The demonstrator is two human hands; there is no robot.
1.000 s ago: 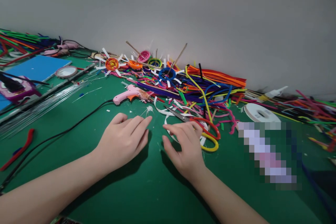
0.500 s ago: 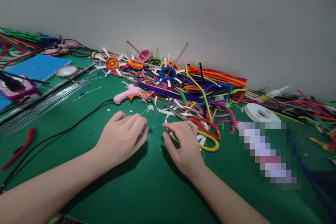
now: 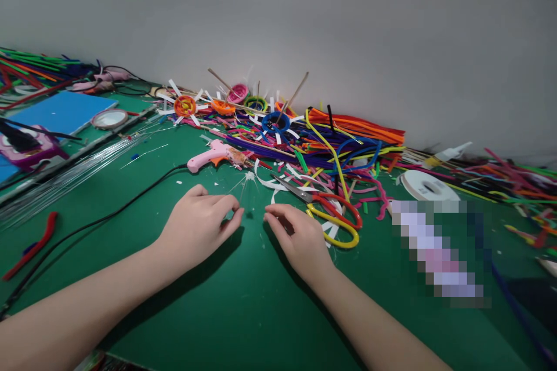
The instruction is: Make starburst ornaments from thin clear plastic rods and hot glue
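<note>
Left hand (image 3: 195,225) and right hand (image 3: 302,237) had curled tighter, fingertips near thumbs, anything pinched untellable. Glue gun (image 3: 214,155) lay beyond left hand, scissors (image 3: 300,192) beside right. Seemingly fine fingerwork, next move needing steadiness.

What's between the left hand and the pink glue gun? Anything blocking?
Nothing visible blocks it. A small white scrap lies on the green tabletop between the left hand and the pink glue gun.
</note>
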